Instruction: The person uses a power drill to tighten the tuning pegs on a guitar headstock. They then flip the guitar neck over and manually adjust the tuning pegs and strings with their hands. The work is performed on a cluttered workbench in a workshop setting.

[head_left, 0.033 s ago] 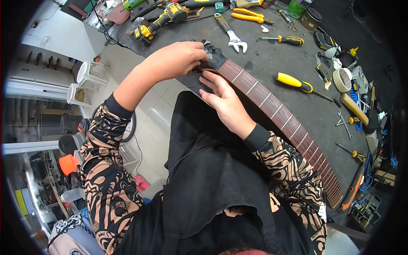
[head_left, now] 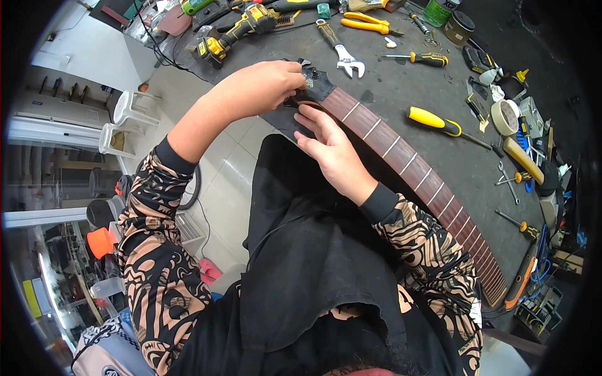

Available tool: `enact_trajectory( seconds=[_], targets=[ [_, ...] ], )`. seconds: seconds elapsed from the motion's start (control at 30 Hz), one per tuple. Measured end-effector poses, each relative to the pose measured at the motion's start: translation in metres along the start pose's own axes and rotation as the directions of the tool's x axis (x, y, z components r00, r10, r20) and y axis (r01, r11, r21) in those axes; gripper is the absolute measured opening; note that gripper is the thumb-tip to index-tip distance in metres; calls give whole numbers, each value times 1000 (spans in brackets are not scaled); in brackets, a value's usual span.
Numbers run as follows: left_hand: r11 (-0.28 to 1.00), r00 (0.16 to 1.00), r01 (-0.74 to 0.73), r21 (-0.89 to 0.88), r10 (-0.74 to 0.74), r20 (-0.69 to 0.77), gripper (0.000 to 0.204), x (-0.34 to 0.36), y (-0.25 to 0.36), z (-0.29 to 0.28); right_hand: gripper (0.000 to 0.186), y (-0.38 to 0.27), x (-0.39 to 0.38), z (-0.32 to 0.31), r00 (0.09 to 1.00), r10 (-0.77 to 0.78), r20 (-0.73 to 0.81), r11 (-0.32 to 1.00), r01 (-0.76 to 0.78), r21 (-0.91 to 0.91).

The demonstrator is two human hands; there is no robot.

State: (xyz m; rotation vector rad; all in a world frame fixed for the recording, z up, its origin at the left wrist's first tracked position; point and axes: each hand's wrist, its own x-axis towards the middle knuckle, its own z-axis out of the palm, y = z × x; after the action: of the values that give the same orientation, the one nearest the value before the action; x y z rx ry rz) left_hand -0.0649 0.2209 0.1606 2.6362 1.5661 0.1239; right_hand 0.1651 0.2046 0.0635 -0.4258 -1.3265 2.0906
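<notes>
A guitar neck with a dark fretboard [head_left: 421, 180] lies along the near edge of the workbench, its black headstock [head_left: 318, 81] toward the far end. My left hand [head_left: 266, 88] is on the headstock, fingers curled closed over its near side; what they pinch is hidden. Just below it, my right hand [head_left: 329, 150] has its fingers apart and slightly bent, with fingertips beside the underside of the neck near the nut. An adjustable wrench [head_left: 348, 61] lies beyond the headstock, and a yellow-handled screwdriver [head_left: 433, 121] lies to the right of the neck.
The dark workbench [head_left: 395, 88] holds a cordless power tool [head_left: 229, 41], pliers [head_left: 367, 23], another screwdriver [head_left: 428, 59], a tape roll [head_left: 505, 117] and several small tools. At left are white plastic stools [head_left: 128, 106] and an orange funnel-like object [head_left: 100, 241] beside the tiled floor [head_left: 222, 188].
</notes>
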Motion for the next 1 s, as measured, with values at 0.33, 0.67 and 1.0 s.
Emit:
enact_trajectory(
  seconds=[0.33, 0.67, 1.0],
  targets=[
    [981, 1000, 22, 194, -17, -24, 18, 12, 5, 6, 68, -1, -1, 0, 1000, -17, 22, 1000, 17, -8],
    [983, 990, 56, 176, -32, -136, 18, 0, 5, 12, 68, -1, -1, 2, 1000, -16, 6, 1000, 16, -11],
    [999, 994, -24, 49, 29, -105, 21, -5, 2, 11, 70, 3, 0, -2, 1000, 0, -9, 1000, 0, 29]
  ],
)
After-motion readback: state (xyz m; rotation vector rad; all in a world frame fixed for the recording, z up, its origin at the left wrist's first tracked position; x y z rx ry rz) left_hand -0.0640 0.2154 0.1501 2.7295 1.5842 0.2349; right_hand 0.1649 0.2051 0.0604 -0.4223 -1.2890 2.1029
